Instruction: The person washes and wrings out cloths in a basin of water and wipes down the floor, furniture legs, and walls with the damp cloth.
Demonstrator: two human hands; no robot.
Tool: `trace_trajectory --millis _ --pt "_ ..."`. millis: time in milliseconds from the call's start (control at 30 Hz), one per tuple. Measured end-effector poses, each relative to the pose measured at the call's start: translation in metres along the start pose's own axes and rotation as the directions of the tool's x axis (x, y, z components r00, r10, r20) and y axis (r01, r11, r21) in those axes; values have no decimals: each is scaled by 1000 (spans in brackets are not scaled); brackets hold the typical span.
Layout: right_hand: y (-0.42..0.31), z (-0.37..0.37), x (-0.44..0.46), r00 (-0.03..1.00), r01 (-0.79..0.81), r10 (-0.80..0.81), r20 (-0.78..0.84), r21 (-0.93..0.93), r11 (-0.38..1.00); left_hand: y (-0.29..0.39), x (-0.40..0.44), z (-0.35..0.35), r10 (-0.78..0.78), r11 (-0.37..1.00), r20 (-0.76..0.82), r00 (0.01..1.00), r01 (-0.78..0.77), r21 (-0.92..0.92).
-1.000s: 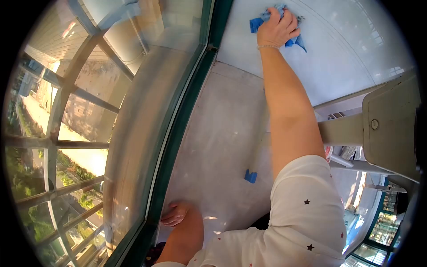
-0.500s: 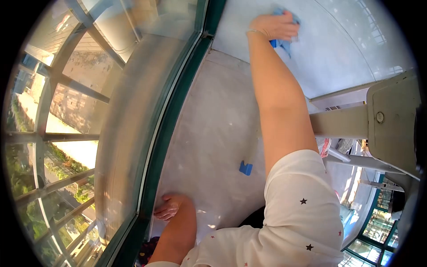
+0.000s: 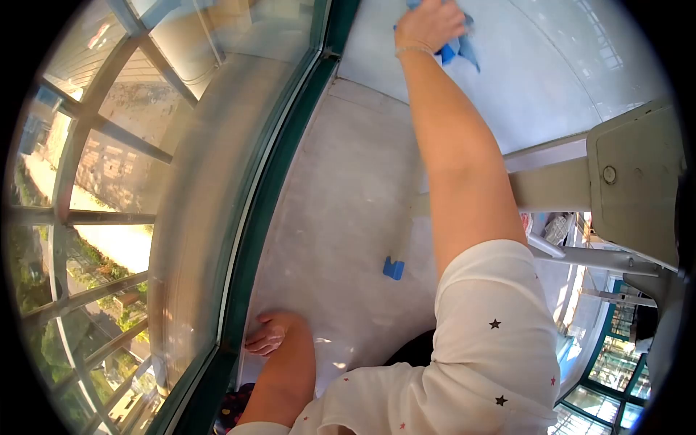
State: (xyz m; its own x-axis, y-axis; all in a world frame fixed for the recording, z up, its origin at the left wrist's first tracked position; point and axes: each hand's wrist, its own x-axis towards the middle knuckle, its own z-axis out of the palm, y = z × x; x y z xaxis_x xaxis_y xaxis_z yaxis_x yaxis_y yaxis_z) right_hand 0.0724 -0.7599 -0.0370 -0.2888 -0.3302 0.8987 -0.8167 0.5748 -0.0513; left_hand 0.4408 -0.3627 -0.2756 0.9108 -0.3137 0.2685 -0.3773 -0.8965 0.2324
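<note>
The right hand (image 3: 433, 25) is near the top of the view, on a shiny white surface (image 3: 522, 80). Its fingers are bent and close together, and they hold a bunched blue cloth (image 3: 465, 52) against that surface. Bits of the cloth stick out around the hand, and one pointy corner hangs out below the fingers. A thin band (image 3: 415, 49) goes around the right wrist. The left hand (image 3: 267, 336) is low down, just beside the green window frame (image 3: 250, 225), over the pale grey surface (image 3: 341, 181). Its fingers are loose, a little bent and side by side; what the palm touches is too hard to tell. A small blue piece (image 3: 393, 268) lies on the pale grey surface between the left hand and the right arm, apart from both. Big window glass (image 3: 199, 203) is on the left. A beige metal part (image 3: 634, 181) is on the right, past the right arm.
</note>
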Motion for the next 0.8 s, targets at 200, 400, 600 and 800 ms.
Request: trace_trajectory --millis 200,400,600,800 --pt "34 7 -1 846 -77 79 -527 25 997 3 2 3 -22 1000 20 1000 23 -15" --pt "25 7 -8 747 -471 508 -430 198 860 -5 0 7 -34 999 7 999 34 38" --pt "-42 2 -39 948 -110 228 -223 442 890 -21 2 25 -80 991 -19 997 81 104" --pt "-34 34 -179 887 -116 -274 371 754 646 -4 -1 5 -106 985 -21 994 108 132"
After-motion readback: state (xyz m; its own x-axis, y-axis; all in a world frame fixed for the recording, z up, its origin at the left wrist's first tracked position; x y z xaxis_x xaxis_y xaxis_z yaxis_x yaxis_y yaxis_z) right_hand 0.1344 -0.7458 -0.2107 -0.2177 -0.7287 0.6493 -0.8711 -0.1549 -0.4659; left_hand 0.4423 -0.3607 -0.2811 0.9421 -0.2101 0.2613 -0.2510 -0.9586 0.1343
